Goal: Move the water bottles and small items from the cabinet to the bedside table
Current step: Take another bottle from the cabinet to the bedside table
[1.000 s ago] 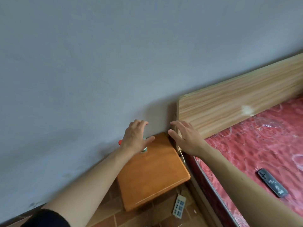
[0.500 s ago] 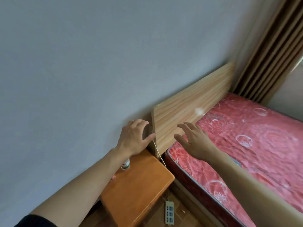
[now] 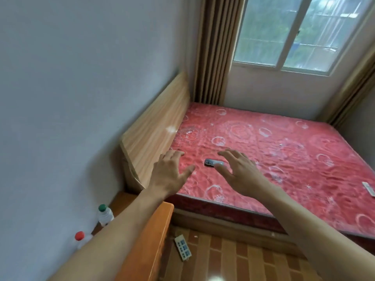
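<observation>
Bottles, two: green-capped bottle [image 3: 105,214] and red-capped bottle [image 3: 80,238] stand on bedside table [image 3: 156,236], near left, against wall. A second ago left hand [image 3: 169,174] was at them; now it has let go. Both hands, right hand [image 3: 237,173] too, are spread and empty over red mattress [image 3: 284,155], near a dark remote [image 3: 213,163]. Likely heading back for more.

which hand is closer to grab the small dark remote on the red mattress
Right. The right hand has open fingers beside the small dark remote; the left hand hovers farther off, near the wooden headboard.
</observation>
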`<move>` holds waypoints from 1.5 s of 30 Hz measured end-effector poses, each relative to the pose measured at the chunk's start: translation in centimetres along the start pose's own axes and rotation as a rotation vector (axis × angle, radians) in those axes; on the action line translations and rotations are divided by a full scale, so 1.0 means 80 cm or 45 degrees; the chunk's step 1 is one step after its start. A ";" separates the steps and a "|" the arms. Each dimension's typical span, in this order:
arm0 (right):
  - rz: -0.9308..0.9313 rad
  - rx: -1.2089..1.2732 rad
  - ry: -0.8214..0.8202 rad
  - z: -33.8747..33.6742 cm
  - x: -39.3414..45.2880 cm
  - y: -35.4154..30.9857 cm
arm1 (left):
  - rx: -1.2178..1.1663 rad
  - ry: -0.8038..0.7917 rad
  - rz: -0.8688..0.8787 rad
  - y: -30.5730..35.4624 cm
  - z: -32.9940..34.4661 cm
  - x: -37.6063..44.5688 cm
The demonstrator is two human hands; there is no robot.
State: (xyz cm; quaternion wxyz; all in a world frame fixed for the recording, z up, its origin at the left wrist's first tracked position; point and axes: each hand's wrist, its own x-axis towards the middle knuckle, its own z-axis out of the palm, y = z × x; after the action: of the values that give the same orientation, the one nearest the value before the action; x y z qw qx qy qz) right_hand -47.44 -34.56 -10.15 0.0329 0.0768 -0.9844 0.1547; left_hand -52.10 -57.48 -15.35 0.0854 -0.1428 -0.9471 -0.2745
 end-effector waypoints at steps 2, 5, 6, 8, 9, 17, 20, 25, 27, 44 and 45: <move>0.083 -0.021 0.060 -0.025 -0.039 0.027 | -0.038 -0.023 0.090 0.040 0.011 0.006; 0.204 -0.095 0.151 -0.063 -0.102 0.070 | -0.115 -0.076 0.234 0.111 0.034 0.009; 0.249 -0.117 0.179 -0.075 -0.124 0.083 | -0.150 -0.105 0.276 0.137 0.044 0.006; 0.340 -0.132 0.230 -0.094 -0.169 0.109 | -0.203 -0.153 0.360 0.188 0.065 -0.004; 0.381 -0.134 0.252 -0.101 -0.192 0.121 | -0.215 -0.175 0.397 0.214 0.076 -0.012; 0.694 -0.088 0.371 -0.136 -0.406 0.201 | -0.193 -0.348 0.673 0.405 0.139 -0.112; 0.796 -0.081 0.410 -0.151 -0.483 0.221 | -0.165 -0.364 0.790 0.471 0.155 -0.146; 0.991 -0.102 0.485 -0.176 -0.617 0.258 | -0.166 -0.416 1.002 0.586 0.183 -0.211; 1.077 -0.116 0.524 -0.185 -0.661 0.270 | -0.196 -0.435 1.078 0.625 0.196 -0.232; 1.771 -0.367 0.642 -0.280 -0.823 0.348 | -0.541 -0.734 1.630 0.901 0.314 -0.272; 1.809 -0.377 0.642 -0.287 -0.826 0.350 | -0.549 -0.746 1.665 0.916 0.321 -0.272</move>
State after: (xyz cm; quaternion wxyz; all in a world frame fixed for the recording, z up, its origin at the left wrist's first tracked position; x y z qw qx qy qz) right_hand 14.15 8.21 -2.61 0.1589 -0.6168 -0.7707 0.0180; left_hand -10.42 10.84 -5.70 -0.0545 -0.7575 -0.5781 -0.2982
